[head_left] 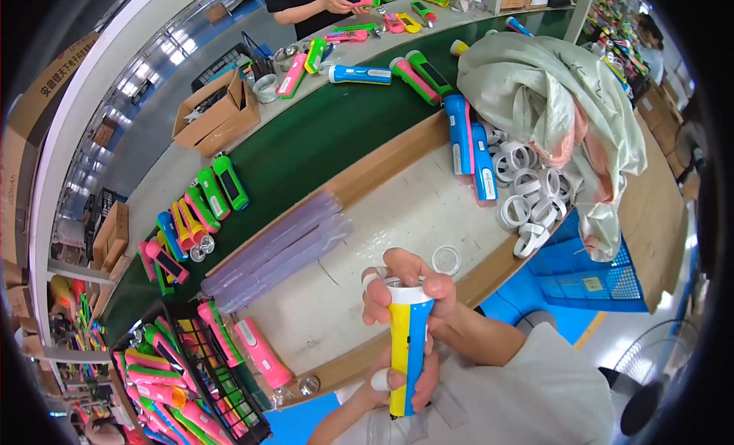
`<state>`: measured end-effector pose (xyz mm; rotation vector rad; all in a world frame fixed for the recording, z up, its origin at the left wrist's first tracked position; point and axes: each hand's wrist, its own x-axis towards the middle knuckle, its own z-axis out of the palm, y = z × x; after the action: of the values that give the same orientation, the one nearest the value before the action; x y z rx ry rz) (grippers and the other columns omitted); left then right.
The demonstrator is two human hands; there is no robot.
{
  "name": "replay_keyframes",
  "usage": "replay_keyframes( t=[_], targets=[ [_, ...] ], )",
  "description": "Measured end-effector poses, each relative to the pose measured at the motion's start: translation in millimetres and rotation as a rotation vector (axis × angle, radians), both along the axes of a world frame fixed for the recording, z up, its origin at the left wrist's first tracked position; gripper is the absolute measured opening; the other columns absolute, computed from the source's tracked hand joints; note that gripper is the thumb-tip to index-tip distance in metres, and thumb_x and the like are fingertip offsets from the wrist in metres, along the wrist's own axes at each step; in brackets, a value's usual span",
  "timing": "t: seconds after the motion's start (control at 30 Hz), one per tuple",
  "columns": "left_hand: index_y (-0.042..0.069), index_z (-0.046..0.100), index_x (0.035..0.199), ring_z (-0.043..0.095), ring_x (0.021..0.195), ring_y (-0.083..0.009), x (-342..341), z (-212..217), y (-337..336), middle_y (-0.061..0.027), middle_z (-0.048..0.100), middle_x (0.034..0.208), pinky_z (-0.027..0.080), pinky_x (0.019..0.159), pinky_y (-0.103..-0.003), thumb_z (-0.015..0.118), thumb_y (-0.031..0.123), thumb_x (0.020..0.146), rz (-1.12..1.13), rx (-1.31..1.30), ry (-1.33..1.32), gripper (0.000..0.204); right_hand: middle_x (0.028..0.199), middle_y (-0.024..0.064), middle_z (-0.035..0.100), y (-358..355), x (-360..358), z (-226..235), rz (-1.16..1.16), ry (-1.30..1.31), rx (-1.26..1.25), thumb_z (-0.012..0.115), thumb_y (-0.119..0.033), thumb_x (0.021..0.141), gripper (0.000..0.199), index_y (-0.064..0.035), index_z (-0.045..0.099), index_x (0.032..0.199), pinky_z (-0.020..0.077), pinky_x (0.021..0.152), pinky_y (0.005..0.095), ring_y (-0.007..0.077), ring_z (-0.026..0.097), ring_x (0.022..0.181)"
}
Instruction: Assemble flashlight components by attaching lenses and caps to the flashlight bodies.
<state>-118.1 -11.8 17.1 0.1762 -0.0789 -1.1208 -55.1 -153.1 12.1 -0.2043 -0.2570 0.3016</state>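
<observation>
A yellow and blue flashlight [409,353] stands nearly upright in front of my chest, its head with a white ring [409,293] at the top. My left hand [382,379] is closed round the lower body, thumb on the yellow side and fingers on the blue side. From above, my right hand [437,298] has its fingers wrapped round the white ring and the flashlight's head. White covers sit on some fingertips. Just beyond my right hand, a loose white ring [446,260] lies on the pale worktop [367,254].
White rings [527,186] are heaped at right beside a pale sack [550,86] and two blue flashlights [470,151]. Clear plastic sleeves [279,250] lie left of centre. A black crate [218,368] holds several flashlights. Past a cardboard edge runs a green belt [306,131]; a co-worker's hands [340,3] are opposite.
</observation>
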Motion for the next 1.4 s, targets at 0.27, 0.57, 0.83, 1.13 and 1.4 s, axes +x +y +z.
replay_keyframes(
  t=[0.27,0.57,0.83,1.13,1.4],
  targets=[
    [0.003,0.048,0.105,0.065,0.065,-0.0229,31.0,-37.3,-4.7,-0.0098,0.064,0.080,0.052,0.059,-0.034,0.079,0.024,0.072,0.409,1.215,-1.238,0.050,0.097,0.0156,0.057,-14.5,-9.8,3.5,-0.388,0.057,-0.780,0.069,-0.010,0.079,0.027,-0.0097,0.043,0.087,0.0514,0.091,0.0422,0.0235,0.063,0.091],
    [0.001,0.043,0.128,0.063,0.077,-0.0231,54.3,-41.3,-9.8,-0.0146,0.059,0.099,0.056,0.053,-0.033,0.075,0.039,0.077,0.160,0.499,-0.106,0.072,0.100,0.0050,0.057,-38.5,7.1,-23.1,-0.190,0.459,-0.575,0.056,-0.029,0.097,0.026,-0.0067,0.055,0.110,0.0465,0.083,0.0288,0.0132,0.054,0.093],
    [0.006,0.044,0.126,0.064,0.072,-0.0204,99.4,-44.5,-29.8,-0.0166,0.062,0.106,0.055,0.058,-0.032,0.058,0.041,0.091,0.136,0.607,-0.064,0.051,0.101,0.0142,0.060,-72.7,14.7,-41.2,-0.786,0.191,-1.470,0.064,-0.025,0.091,0.030,-0.0039,0.056,0.111,0.0510,0.076,0.0348,0.0224,0.059,0.093],
    [0.004,0.048,0.129,0.060,0.104,-0.0227,229.1,-50.2,-106.3,-0.0150,0.056,0.125,0.048,0.094,-0.036,0.059,0.031,0.094,0.619,0.646,-0.269,0.045,0.117,0.0129,0.055,-103.0,-30.2,-65.6,-0.372,-0.452,-2.559,0.076,-0.031,0.071,0.037,-0.0059,0.062,0.094,0.0481,0.086,0.0372,0.0301,0.049,0.110],
    [0.018,0.062,0.122,0.042,0.122,-0.0427,215.0,-81.3,-238.3,-0.0261,0.040,0.136,0.039,0.100,-0.048,0.068,0.019,0.084,0.254,1.033,-1.629,0.038,0.110,0.0135,0.060,-115.0,-28.6,-62.8,-0.618,-0.575,-2.398,0.069,-0.015,0.071,0.024,-0.0049,0.064,0.092,0.0500,0.085,0.0350,0.0270,0.053,0.098]
  ],
)
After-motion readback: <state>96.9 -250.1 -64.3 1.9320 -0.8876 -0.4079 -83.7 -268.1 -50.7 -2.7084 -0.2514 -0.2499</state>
